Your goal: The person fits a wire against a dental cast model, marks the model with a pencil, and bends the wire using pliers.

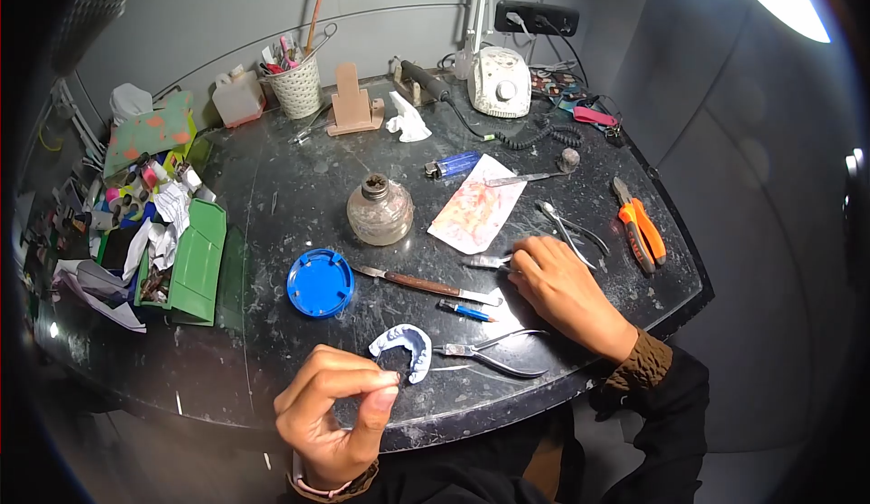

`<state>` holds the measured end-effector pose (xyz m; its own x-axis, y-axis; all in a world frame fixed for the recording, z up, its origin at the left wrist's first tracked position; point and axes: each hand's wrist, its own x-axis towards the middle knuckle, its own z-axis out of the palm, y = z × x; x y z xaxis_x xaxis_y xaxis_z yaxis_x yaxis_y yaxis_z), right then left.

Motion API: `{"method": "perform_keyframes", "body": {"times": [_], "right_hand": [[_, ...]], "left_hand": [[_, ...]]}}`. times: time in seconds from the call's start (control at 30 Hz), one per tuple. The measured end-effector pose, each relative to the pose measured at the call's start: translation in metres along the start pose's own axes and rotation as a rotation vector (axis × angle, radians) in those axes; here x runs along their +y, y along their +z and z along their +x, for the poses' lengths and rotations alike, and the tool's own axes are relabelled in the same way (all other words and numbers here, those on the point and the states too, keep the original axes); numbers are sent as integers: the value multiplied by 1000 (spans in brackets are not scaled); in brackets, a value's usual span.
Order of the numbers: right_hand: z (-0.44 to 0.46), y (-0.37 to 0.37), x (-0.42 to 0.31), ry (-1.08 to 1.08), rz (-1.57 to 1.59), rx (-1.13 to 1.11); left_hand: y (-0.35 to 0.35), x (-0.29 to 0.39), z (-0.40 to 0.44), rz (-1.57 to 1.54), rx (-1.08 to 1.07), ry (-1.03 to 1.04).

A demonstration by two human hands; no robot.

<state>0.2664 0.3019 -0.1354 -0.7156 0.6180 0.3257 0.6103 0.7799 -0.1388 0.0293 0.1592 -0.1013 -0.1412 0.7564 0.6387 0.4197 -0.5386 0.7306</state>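
Note:
My left hand (340,406) is closed in a pinch above the front edge of the table, thumb against forefinger. Whatever sits between those fingertips is too small to make out. Just beyond them lies a horseshoe-shaped bluish-white dental cast (414,345). My right hand (564,288) rests on the tabletop, its fingers closed over a pair of pliers (488,261); the jaws stick out to the left and the handles are hidden beneath the hand. Between the hands lie other pliers (494,356), a short blue pencil (468,311) and a wooden-handled knife (424,285).
A blue lid (320,284) and a glass spirit burner (380,210) stand mid-table. Stained paper (478,205) lies behind the right hand, with orange-handled pliers (640,227) to its right. A cluttered green box (197,264) is at left, a white control unit (499,82) at the back.

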Motion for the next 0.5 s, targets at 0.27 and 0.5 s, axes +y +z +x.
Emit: {"method": "perform_keyframes", "body": {"times": [0.27,0.5], "right_hand": [[-15,-20,39,259,-107,160],[-21,-4,65,354,-16,144]], "left_hand": [[-4,11,-6,-42,26,-59],[-2,27,-8,-112,-21,-50]]}}
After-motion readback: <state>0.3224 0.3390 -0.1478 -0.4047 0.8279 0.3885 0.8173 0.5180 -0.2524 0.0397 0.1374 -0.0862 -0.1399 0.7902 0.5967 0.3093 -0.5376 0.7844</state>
